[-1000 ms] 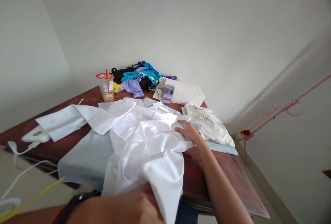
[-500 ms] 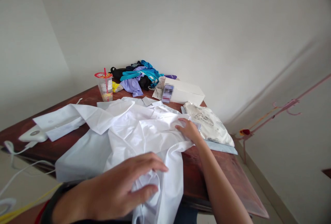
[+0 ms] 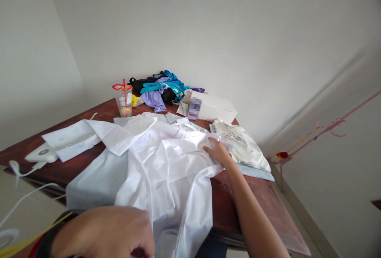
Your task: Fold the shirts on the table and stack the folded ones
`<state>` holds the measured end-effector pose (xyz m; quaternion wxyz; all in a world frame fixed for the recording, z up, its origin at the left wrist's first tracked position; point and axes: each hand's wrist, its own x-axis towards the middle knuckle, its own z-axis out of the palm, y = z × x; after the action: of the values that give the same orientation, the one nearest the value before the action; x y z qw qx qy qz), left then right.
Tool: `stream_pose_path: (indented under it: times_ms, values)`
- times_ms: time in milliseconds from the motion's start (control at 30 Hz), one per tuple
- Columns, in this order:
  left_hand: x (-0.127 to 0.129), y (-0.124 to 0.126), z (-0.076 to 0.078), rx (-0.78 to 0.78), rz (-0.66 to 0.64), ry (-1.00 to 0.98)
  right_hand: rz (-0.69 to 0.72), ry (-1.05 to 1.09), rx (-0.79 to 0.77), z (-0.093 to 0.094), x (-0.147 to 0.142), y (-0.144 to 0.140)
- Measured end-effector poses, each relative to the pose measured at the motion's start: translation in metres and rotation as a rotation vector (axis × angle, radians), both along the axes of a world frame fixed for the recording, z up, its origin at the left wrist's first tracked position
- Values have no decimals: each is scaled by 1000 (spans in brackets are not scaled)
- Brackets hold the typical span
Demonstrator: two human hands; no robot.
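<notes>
A white long-sleeved shirt (image 3: pixel 181 162) lies spread over the table, its lower part hanging over the near edge. One sleeve stretches out to the left, ending in a buttoned cuff. My right hand (image 3: pixel 218 151) rests on the shirt's right side, thumb and index finger apart against the cloth; its other fingers are mostly hidden. At the bottom, my left hand (image 3: pixel 104 228) is closed, back of the hand up, at the shirt's lower left edge. It appears to grip the cloth, though the fingertips are hidden. Beneath the shirt is a pale grey-blue cloth (image 3: pixel 92 182).
A plastic cup with a red straw (image 3: pixel 124 101) stands at the back left. Beside it are a heap of clothes (image 3: pixel 166 87) and a white box (image 3: pixel 214 107). Folded clothes (image 3: pixel 241 143) lie at right. A white device (image 3: pixel 41 154) with a cable sits at left.
My left hand has dropped down and left, going from loosely open fingers to closed. The shirt's front now lies flatter and farther left at the bottom. My right hand has stayed on the cloth.
</notes>
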<state>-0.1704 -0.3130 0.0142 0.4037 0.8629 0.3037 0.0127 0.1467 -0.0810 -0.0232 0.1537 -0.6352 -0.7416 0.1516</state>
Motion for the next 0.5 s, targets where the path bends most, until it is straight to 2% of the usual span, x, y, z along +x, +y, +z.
stream_pose_path:
  times_ms: [67,133,200,333,433,500]
  values:
    - [1,9,13,193,175,-110,7,-3,4,-1,0,0]
    - [3,20,17,371,263,-178,7,-1,8,-2,1,1]
    - [3,30,12,464,238,-169,6,8,8,-2,1,1]
    - [-5,40,-11,536,139,-19,8,19,-8,-3,1,2]
    - [-18,36,-24,589,116,94,9,14,-6,-4,2,2]
    - [-31,28,-29,570,134,154,13,12,1,-4,2,2]
